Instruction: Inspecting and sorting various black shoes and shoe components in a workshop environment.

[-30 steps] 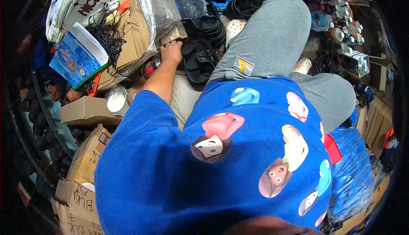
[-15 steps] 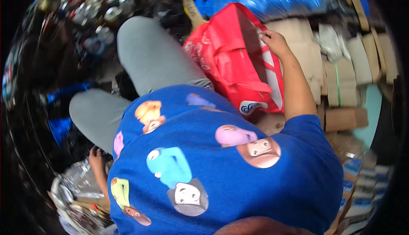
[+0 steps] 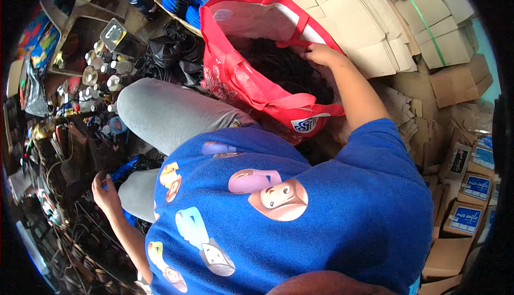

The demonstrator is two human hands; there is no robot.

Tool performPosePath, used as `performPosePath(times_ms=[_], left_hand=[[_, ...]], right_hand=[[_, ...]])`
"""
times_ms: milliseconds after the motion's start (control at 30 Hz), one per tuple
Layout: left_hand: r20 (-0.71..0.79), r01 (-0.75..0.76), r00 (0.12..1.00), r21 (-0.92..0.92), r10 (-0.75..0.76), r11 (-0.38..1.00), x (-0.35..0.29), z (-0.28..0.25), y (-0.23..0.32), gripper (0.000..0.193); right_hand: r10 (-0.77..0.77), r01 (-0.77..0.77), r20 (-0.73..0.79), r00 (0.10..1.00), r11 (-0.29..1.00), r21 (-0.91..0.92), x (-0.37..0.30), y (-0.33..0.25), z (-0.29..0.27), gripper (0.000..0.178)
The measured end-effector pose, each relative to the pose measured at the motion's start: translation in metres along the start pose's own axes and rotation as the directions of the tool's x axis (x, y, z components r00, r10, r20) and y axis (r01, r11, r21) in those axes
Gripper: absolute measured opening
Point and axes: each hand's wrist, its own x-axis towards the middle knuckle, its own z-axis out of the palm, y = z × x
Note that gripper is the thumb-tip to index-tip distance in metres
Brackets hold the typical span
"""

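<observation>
Beside flattened cartons point(image 3: 364, 22), right hand point(image 3: 319, 54) grips red bag point(image 3: 251, 81); left hand point(image 3: 104, 193) seemingly open.

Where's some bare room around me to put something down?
Little is free. The flattened cardboard right of the red bag is the barest flat patch. The bag is full of dark items under the right hand. By the left hand, cables and small parts crowd everything.

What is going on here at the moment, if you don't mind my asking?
A person in a blue printed shirt sits among flattened cardboard boxes and clutter. The right hand grips the rim of an open red bag with dark items inside. The left hand reaches down into tangled dark items at the other side.
</observation>
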Motion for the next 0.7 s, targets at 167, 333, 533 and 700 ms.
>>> performPosePath(times_ms=[167,333,533,700], left_hand=[[0.096,-0.073,0.993,0.1,0.063,0.992,0.003,-0.003,0.038,0.024],[0.121,-0.008,0.993,0.145,-0.009,0.989,0.001,-0.006,0.046,0.024],[0.162,-0.015,0.987,0.09,0.001,0.996,0.008,0.004,0.067,0.021],[0.139,-0.093,0.986,0.025,0.088,0.995,0.017,0.016,0.077,0.021]], right_hand=[[-0.111,0.1,-0.152,0.982,0.992,-0.079,0.025,-0.006,0.04,0.105],[-0.032,0.016,-0.119,0.992,0.991,-0.136,0.038,-0.026,0.071,0.108],[0.173,-0.264,-0.404,0.899,0.947,-0.183,0.055,-0.039,0.093,0.073],[0.043,-0.115,-0.378,0.925,0.979,-0.168,0.054,-0.029,0.086,0.06]])
